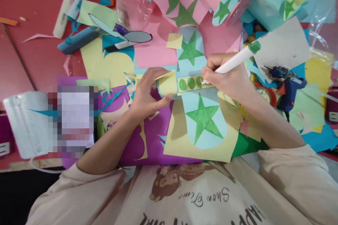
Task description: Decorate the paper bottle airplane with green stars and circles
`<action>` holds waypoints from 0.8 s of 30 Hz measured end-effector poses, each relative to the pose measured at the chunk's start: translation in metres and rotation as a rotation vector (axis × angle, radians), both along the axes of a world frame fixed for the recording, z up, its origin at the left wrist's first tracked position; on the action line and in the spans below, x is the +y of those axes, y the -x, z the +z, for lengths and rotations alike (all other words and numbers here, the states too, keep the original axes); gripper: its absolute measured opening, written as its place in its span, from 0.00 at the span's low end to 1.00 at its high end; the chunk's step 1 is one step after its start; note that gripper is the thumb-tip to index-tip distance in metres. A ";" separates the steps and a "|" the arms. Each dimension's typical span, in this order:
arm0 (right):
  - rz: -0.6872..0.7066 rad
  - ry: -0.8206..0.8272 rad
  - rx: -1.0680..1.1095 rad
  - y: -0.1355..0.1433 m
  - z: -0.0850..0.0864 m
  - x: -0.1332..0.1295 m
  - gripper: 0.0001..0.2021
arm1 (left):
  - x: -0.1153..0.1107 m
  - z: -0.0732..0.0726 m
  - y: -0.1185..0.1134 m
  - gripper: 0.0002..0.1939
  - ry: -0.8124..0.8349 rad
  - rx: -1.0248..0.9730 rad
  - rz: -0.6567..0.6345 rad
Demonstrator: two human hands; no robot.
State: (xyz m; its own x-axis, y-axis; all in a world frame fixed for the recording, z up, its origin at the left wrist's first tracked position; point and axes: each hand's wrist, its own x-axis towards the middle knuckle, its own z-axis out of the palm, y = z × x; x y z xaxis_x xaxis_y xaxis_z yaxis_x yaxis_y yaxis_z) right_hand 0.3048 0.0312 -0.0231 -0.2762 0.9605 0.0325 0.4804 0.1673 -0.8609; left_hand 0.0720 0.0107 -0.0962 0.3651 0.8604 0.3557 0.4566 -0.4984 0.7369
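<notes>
My right hand (224, 74) grips a white marker (232, 62) with a green end, its tip on a yellow paper strip (194, 81). Green filled ovals run along the strip, partly covered by my fingers. My left hand (153, 91) is closed round the strip's curled yellow and light blue end (167, 84), thumb below and fingers above. Light blue rounded paper shapes with green stars lie above and below the strip; the lower green star (203, 117) is the larger. Beneath them is a yellow sheet (175, 137).
Pink paper rolls (182, 0) with green stars stand at the back. A glue gun (289, 89) lies right, scissors (124, 37) and glue sticks (63, 14) upper left. At left are a white device (26, 123) and a blurred-out rectangle (75, 117). Purple paper (158, 147) lies in front.
</notes>
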 end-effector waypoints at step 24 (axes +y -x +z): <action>-0.073 -0.048 0.078 -0.002 -0.009 -0.001 0.21 | 0.000 0.001 0.000 0.21 -0.023 -0.009 -0.016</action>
